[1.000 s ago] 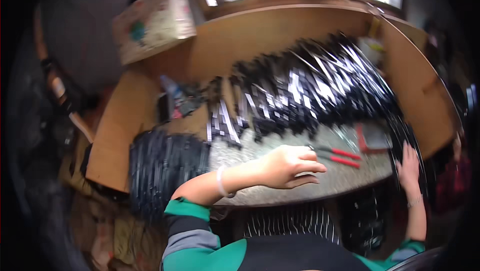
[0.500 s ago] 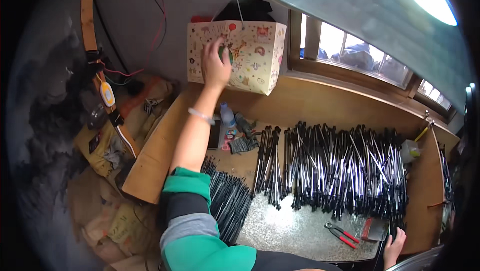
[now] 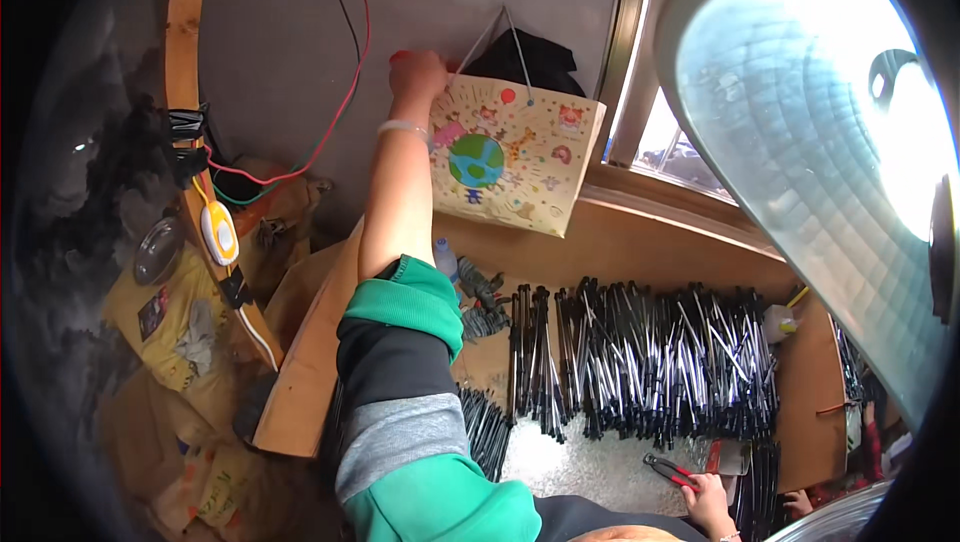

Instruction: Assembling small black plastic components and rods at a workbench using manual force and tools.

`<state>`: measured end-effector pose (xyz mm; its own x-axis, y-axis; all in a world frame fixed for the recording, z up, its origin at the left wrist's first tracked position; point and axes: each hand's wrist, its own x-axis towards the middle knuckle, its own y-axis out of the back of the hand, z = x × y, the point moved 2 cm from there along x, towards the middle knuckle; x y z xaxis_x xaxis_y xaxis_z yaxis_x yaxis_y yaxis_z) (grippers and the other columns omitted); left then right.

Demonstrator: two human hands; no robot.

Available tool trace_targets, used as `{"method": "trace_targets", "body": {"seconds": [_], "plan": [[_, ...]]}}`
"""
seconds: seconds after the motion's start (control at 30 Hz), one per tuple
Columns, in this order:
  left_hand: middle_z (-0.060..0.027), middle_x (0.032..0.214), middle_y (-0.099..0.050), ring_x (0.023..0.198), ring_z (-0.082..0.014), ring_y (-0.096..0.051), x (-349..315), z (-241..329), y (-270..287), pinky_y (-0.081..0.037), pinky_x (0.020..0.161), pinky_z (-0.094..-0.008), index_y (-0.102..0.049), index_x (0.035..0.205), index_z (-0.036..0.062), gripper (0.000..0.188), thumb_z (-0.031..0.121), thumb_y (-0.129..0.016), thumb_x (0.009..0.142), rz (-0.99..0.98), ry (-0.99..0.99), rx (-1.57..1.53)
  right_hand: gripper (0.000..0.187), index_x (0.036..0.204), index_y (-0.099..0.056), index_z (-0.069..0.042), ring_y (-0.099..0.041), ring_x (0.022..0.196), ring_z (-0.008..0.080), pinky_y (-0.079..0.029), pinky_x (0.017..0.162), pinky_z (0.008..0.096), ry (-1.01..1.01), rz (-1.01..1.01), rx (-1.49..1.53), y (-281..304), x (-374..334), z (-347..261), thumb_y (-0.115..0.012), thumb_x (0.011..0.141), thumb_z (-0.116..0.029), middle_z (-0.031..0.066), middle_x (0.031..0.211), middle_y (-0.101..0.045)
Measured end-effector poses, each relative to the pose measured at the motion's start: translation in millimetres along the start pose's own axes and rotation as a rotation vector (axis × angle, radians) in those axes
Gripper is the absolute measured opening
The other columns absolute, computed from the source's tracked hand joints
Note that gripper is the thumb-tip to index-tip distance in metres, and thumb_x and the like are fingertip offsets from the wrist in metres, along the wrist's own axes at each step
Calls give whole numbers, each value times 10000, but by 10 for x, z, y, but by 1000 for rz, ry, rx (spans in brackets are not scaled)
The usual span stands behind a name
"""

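My left hand (image 3: 417,75) is raised to the upper left corner of a cream paper bag (image 3: 535,177) printed with a globe and cartoon animals. Its fingers are curled closed there; whether they hold the bag's rim or the red item beside it is hidden. Dark cloth (image 3: 540,60) sticks out of the bag's top. Low on the right, my right hand (image 3: 708,504) has its fingers over the handle ends of red-handled pliers (image 3: 662,466), which lie on the speckled worktop (image 3: 550,462). Black-and-silver rods (image 3: 650,362) lie in a dense row beyond that hand.
A large pale lamp shade (image 3: 790,102) hangs at the upper right before the window. Grey gloves (image 3: 483,302) and a bottle (image 3: 445,257) stand behind the worktop. Another person's hand (image 3: 797,504) shows at the lower right. A wooden post (image 3: 188,52) with wires rises at left.
My left hand has moved from the bag's printed front up to its upper left corner, and its fingers have closed. My right hand has come left onto the pliers. The view has shifted.
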<state>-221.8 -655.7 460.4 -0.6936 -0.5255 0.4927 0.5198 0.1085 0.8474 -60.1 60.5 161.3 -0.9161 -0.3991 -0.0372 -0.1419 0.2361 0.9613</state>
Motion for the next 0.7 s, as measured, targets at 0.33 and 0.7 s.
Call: {"method": "trace_targets", "body": {"seconds": [0.33, 0.7], "plan": [[-104, 1183, -574, 1126, -281, -529, 888, -512, -76, -434, 912, -373, -629, 1102, 163, 376, 261, -622, 739, -1191, 34, -333, 248, 925, -625, -2, -625, 732, 281, -508, 671, 342, 64, -47, 166, 26, 339, -1082, -665, 762, -185, 155, 832, -632], [-122, 1202, -559, 1126, -314, -520, 639, -145, -405, -423, 925, -381, -623, 1101, 114, 354, 306, -556, 811, -748, 11, -147, 272, 1017, -588, -35, -588, 867, 300, -477, 747, 352, 321, -105, 236, 325, 967, -1978, -643, 803, -195, 144, 922, -617]]}}
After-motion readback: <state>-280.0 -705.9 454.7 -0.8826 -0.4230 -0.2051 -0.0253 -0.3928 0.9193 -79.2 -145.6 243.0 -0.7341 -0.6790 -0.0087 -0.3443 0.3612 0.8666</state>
